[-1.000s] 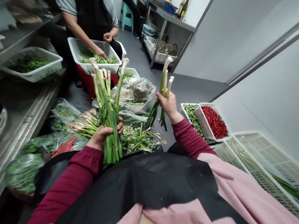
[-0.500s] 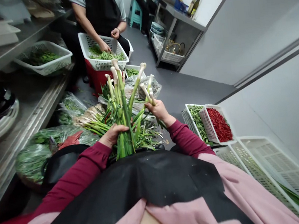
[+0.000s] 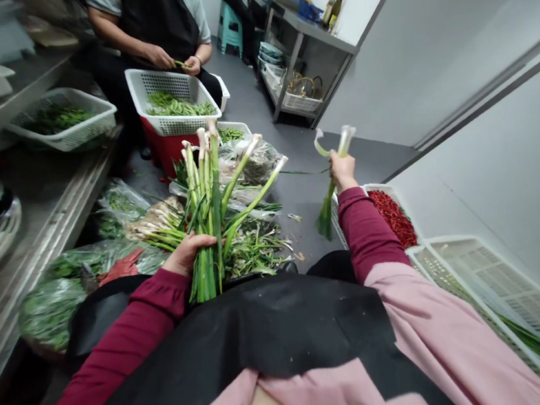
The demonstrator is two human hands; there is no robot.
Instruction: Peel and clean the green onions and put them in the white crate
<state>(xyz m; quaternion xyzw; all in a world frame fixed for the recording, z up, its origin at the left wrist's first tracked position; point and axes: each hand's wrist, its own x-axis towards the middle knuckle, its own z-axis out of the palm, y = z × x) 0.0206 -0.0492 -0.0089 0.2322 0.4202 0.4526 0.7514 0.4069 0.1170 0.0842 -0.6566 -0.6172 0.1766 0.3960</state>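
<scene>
My left hand [image 3: 189,253] is closed around the leafy lower part of a bunch of green garlic [image 3: 207,196], its white bulb ends pointing up and two stalks splaying to the right. Held out to the right, my right hand [image 3: 343,169] grips a few more green garlic stalks [image 3: 345,139]; their white ends show above the fist and green leaves hang below, with a peeled strip curling off to the left. Below my left hand lies a heap of leaf trimmings [image 3: 258,249]. A pile of green garlic [image 3: 158,225] rests left of the held bunch.
A co-worker [image 3: 152,21] sits ahead, hands over a white basket [image 3: 178,123] of green pods. Baskets, one with red chillies [image 3: 393,217], and a long white crate [image 3: 493,281] stand at right. A metal shelf [image 3: 71,212] runs along the left; bagged greens [image 3: 52,305] lie beside it.
My right hand has swung right, away from the bunch, carrying its stalks. My left hand keeps its grip. The co-worker's hands have risen out of the basket and hold a green pod.
</scene>
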